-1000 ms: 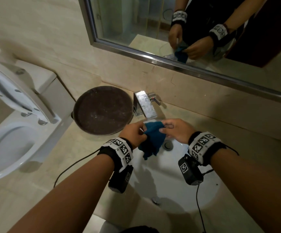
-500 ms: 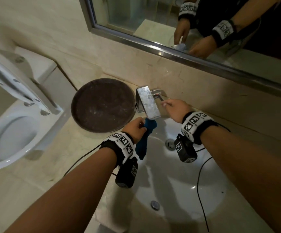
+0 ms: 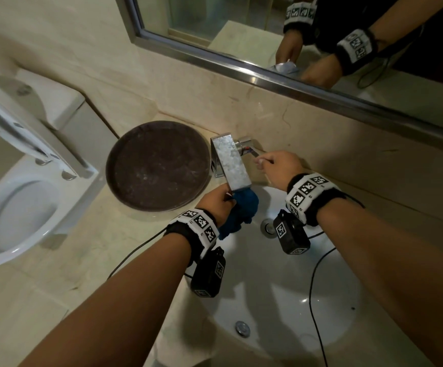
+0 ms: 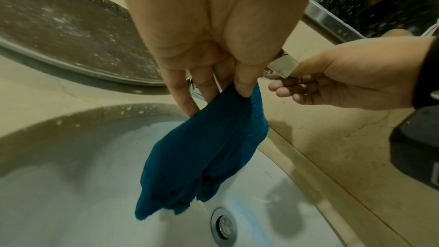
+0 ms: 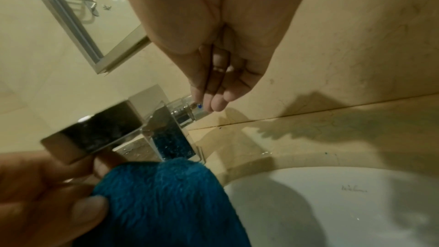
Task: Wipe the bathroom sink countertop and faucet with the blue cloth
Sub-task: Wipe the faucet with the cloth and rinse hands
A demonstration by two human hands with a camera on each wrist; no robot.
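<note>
The blue cloth point(image 3: 244, 207) hangs bunched from my left hand point(image 3: 228, 198), directly under the tip of the square chrome faucet spout point(image 3: 231, 162) and over the white sink basin point(image 3: 289, 292). In the left wrist view the left hand's fingers point(image 4: 244, 85) pinch the cloth's point(image 4: 206, 147) top edge, and the rest dangles above the drain point(image 4: 225, 224). My right hand point(image 3: 261, 161) reaches to the faucet's side handle point(image 3: 249, 152). Its fingertips point(image 5: 213, 100) hold the handle lever point(image 5: 187, 109) behind the spout point(image 5: 95, 132).
A round dark brown tray point(image 3: 156, 165) sits on the beige countertop point(image 3: 96, 260) left of the faucet. Further left, a white toilet point(image 3: 16, 213) stands with its lid up. A mirror point(image 3: 241, 27) runs along the wall behind. Black cables point(image 3: 318, 287) cross the basin.
My right hand has let go of the cloth and moved up to the faucet handle. My left hand has raised the cloth from the basin's middle to beneath the spout.
</note>
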